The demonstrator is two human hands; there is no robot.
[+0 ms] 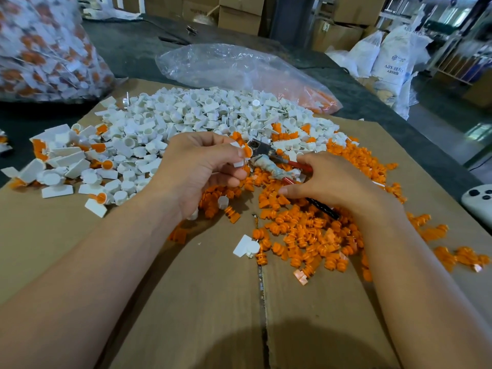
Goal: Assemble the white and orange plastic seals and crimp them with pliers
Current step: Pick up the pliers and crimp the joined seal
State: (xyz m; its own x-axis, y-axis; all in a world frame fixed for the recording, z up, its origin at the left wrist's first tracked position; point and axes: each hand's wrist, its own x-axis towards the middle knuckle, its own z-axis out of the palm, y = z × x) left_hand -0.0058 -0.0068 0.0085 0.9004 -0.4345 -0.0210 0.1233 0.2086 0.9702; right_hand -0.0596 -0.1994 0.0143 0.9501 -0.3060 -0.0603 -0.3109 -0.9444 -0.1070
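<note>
My left hand [202, 166] pinches a white and orange seal [243, 153] between thumb and fingers, right at the metal jaws of the pliers [262, 153]. My right hand [327, 179] grips the pliers' red handles, which are wrapped with tape near the joint. A heap of white seal bodies [191, 115] lies behind my hands. Loose orange inserts [306, 230] are spread under and in front of my right hand. Assembled white and orange seals [66, 158] lie in a pile at the left.
Everything lies on flattened cardboard [186, 302] over a dark table. A clear plastic bag [239, 70] holding orange parts lies behind the heap. A big bag of finished seals [45, 49] stands at the back left. A white controller [479, 198] sits at the right edge.
</note>
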